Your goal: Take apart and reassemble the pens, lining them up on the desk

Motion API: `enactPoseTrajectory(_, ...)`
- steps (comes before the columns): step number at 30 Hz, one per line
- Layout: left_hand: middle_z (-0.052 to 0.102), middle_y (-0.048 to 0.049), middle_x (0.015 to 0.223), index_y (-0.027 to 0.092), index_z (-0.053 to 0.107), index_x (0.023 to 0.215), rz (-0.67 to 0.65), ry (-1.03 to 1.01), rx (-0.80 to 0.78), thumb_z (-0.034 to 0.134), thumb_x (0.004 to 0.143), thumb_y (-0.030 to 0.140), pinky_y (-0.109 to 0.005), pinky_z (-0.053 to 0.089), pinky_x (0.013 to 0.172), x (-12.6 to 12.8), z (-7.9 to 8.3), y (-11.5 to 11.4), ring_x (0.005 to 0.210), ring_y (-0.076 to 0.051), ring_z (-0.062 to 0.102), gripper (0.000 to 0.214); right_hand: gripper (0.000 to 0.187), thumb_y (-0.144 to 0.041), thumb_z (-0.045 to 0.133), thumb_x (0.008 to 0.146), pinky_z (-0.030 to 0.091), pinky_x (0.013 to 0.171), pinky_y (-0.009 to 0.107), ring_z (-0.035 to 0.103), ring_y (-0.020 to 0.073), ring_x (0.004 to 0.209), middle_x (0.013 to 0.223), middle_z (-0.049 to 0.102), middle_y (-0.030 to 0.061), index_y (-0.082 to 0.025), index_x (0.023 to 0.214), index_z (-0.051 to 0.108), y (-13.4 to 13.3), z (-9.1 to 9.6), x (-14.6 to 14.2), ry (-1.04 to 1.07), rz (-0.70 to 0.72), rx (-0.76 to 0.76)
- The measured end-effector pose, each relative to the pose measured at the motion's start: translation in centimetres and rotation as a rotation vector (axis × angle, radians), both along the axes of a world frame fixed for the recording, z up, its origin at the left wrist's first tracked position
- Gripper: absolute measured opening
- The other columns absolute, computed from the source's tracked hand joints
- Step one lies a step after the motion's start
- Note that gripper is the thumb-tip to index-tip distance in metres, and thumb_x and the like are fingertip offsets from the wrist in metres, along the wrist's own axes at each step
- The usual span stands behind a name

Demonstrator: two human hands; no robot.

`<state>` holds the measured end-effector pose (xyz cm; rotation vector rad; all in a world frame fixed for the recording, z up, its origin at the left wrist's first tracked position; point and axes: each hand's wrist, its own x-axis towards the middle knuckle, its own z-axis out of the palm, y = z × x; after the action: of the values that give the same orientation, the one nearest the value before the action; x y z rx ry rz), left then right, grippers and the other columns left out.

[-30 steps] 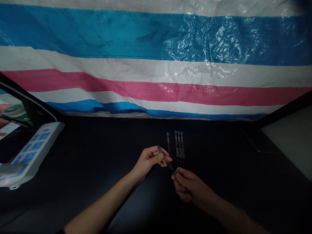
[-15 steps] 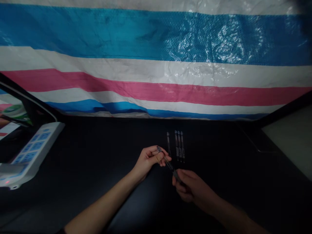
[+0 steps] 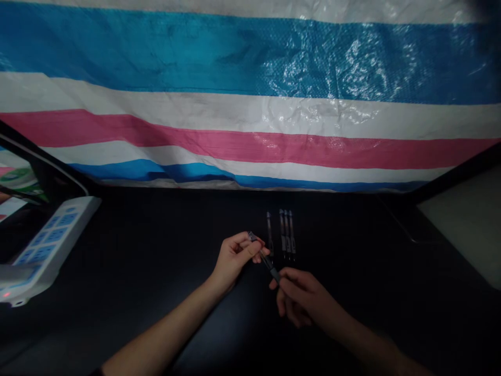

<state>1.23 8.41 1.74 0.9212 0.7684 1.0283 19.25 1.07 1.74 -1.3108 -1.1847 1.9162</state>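
Observation:
Between my two hands a dark pen (image 3: 269, 265) with a clear barrel slants down to the right. My left hand (image 3: 238, 255) pinches its upper end between thumb and fingers. The lower end sits in the closed thumb and fingers of my right hand (image 3: 299, 292), which hide its tip. Just beyond my hands, a row of three similar pens (image 3: 287, 235) lies side by side on the black table (image 3: 176, 224). A single pen (image 3: 269, 230) lies slightly to their left, its lower part close to my left fingertips.
A white power strip (image 3: 58, 240) with blue sockets and a small red light lies at the left. Behind the table hangs a striped blue, white and pink plastic sheet (image 3: 250, 120). Dark frame edges border both sides.
My right hand has shifted a little up and left along the pen, and its lower fingers have loosened. My left hand has moved slightly left, still pinching the upper end.

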Motion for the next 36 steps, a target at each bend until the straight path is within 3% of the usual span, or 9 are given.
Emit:
enactPoseTrajectory(2, 0.074, -0.0057, 0.068, 0.012, 0.071, 0.077, 0.024, 0.024, 0.021, 0.08, 0.073, 0.034, -0.019, 0.046, 0.056, 0.0, 0.0, 0.0, 0.053, -0.008, 0.057, 0.024, 0.035, -0.047, 0.058, 0.086, 0.029, 0.044, 0.019, 0.044, 0.0071, 0.045, 0.056, 0.053, -0.0025, -0.016, 0.068, 0.054, 0.0, 0.4, 0.0, -0.213, -0.069, 0.227)
enactPoseTrajectory(4, 0.074, -0.0059, 0.068, 0.012, 0.071, 0.078, 0.013, 0.027, 0.024, 0.081, 0.072, 0.035, -0.019, 0.047, 0.056, 0.0, 0.1, 0.0, 0.053, -0.008, 0.058, 0.026, 0.036, -0.044, 0.056, 0.087, 0.028, 0.044, 0.02, 0.041, 0.0068, 0.046, 0.053, 0.049, -0.0034, -0.016, 0.065, 0.054, 0.0, 0.6, 0.1, -0.247, -0.06, 0.269)
enactPoseTrajectory(9, 0.074, -0.0075, 0.071, 0.011, 0.07, 0.08, -0.06, -0.017, 0.004, 0.079, 0.072, 0.041, -0.021, 0.047, 0.059, 0.0, 0.0, 0.1, 0.056, -0.01, 0.058, 0.031, 0.043, -0.059, 0.058, 0.08, 0.014, 0.034, 0.02, 0.024, 0.0045, 0.033, 0.042, 0.043, -0.0077, -0.017, 0.077, 0.055, 0.6, -0.1, 0.4, 0.234, 0.103, -0.201)
enactPoseTrajectory(12, 0.073, -0.0073, 0.073, 0.012, 0.069, 0.081, -0.075, -0.045, -0.007, 0.078, 0.074, 0.041, -0.02, 0.046, 0.059, 0.1, -0.2, 0.1, 0.059, -0.01, 0.059, 0.031, 0.044, -0.059, 0.064, 0.075, 0.012, 0.034, 0.02, 0.024, 0.0041, 0.033, 0.039, 0.041, -0.0085, -0.016, 0.074, 0.054, 0.7, -0.7, 0.5, 0.302, 0.052, -0.245)
enactPoseTrajectory(15, 0.071, -0.0067, 0.08, 0.013, 0.068, 0.088, -0.076, -0.071, -0.028, 0.074, 0.08, 0.038, -0.023, 0.05, 0.07, 0.2, -0.2, -0.1, 0.073, -0.014, 0.065, 0.027, 0.044, -0.059, 0.06, 0.08, 0.013, 0.033, 0.019, 0.026, 0.0039, 0.032, 0.042, 0.049, -0.0057, -0.016, 0.076, 0.055, 0.6, -0.8, 0.4, 0.27, 0.018, -0.195)
enactPoseTrajectory(18, 0.067, -0.0057, 0.093, 0.018, 0.066, 0.107, -0.112, -0.05, 0.001, 0.072, 0.081, 0.032, -0.03, 0.053, 0.078, 0.4, 0.1, -0.4, 0.085, -0.019, 0.069, 0.031, 0.044, -0.057, 0.05, 0.088, 0.02, 0.034, 0.018, 0.035, 0.0044, 0.032, 0.052, 0.06, -0.0005, -0.014, 0.083, 0.058, 0.6, -0.5, 0.3, 0.165, 0.003, -0.04)
enactPoseTrajectory(23, 0.06, -0.0008, 0.087, 0.02, 0.058, 0.122, -0.092, 0.051, 0.109, 0.071, 0.082, 0.026, -0.023, 0.052, 0.066, 0.4, 0.1, -0.5, 0.072, -0.014, 0.069, 0.042, 0.038, -0.047, 0.046, 0.093, 0.03, 0.038, 0.017, 0.046, 0.004, 0.041, 0.076, 0.065, 0.0038, -0.013, 0.089, 0.061, 0.8, -0.3, 0.3, -0.059, -0.047, 0.227)
enactPoseTrajectory(27, 0.058, 0.0023, 0.087, 0.027, 0.042, 0.135, -0.04, 0.047, 0.134, 0.07, 0.082, 0.025, -0.021, 0.052, 0.061, 0.5, -0.2, -0.3, 0.065, -0.012, 0.069, 0.06, 0.036, -0.046, 0.046, 0.093, 0.031, 0.036, 0.017, 0.048, 0.005, 0.042, 0.082, 0.064, 0.0041, -0.014, 0.095, 0.063, 0.9, -0.7, 0.4, -0.057, -0.071, 0.217)
enactPoseTrajectory(36, 0.058, 0.0035, 0.084, 0.024, 0.045, 0.13, 0.014, 0.094, 0.111, 0.072, 0.08, 0.024, -0.024, 0.054, 0.064, 0.4, -0.2, 0.0, 0.066, -0.013, 0.07, 0.057, 0.029, -0.038, 0.048, 0.091, 0.032, 0.037, 0.016, 0.048, 0.0049, 0.043, 0.075, 0.062, 0.0018, -0.015, 0.09, 0.064, 0.9, -0.4, 0.3, -0.062, -0.064, 0.199)
